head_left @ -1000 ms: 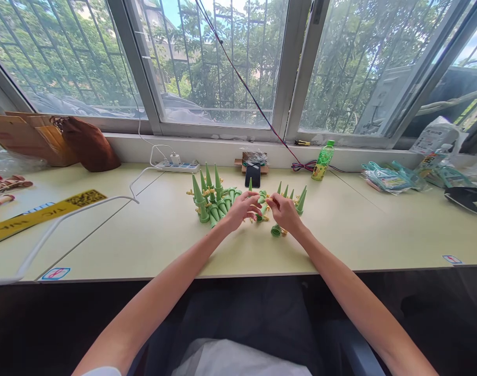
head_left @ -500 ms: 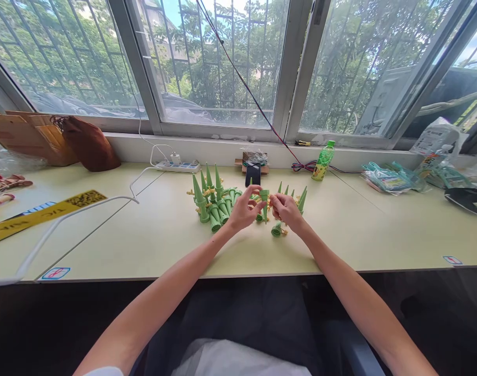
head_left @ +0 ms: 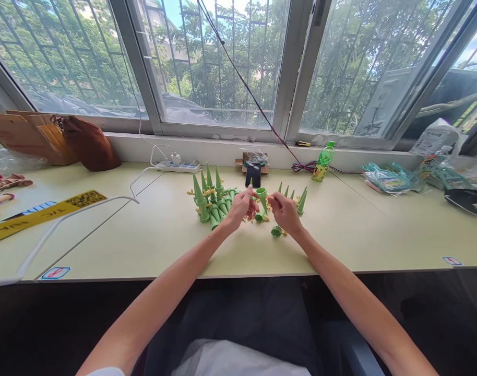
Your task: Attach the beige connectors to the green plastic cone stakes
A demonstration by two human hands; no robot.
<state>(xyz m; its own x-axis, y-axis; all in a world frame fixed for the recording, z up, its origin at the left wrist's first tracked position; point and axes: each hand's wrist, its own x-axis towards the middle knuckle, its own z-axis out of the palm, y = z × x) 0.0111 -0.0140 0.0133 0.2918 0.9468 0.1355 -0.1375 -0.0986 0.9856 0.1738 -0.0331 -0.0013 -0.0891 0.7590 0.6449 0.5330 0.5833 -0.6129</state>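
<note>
Here, a green cone [head_left: 261,199] sits between a left hand [head_left: 240,209] and a right hand [head_left: 286,211]

The tabletop [head_left: 144,235] leaves sideways room past both hands, down to its front edge [head_left: 254,275]. From left, four upright cones [head_left: 199,198] stand beside lying cones [head_left: 214,213] too overlapped to count. The left hand's fingers curl near the green cone's rim; whether they grasp it, I cannot tell. The green cone, mouth up, is pinched by the right hand's fingertips. Behind, four more cones [head_left: 302,200] show, partly hidden, then one bottle [head_left: 323,161].

Left of the green-capped bottle [head_left: 323,162] are a dark phone [head_left: 253,175], a white power strip [head_left: 180,167] and, farther off, a brown pouch [head_left: 88,145]; right of it, bagged turquoise items [head_left: 391,178].
</note>
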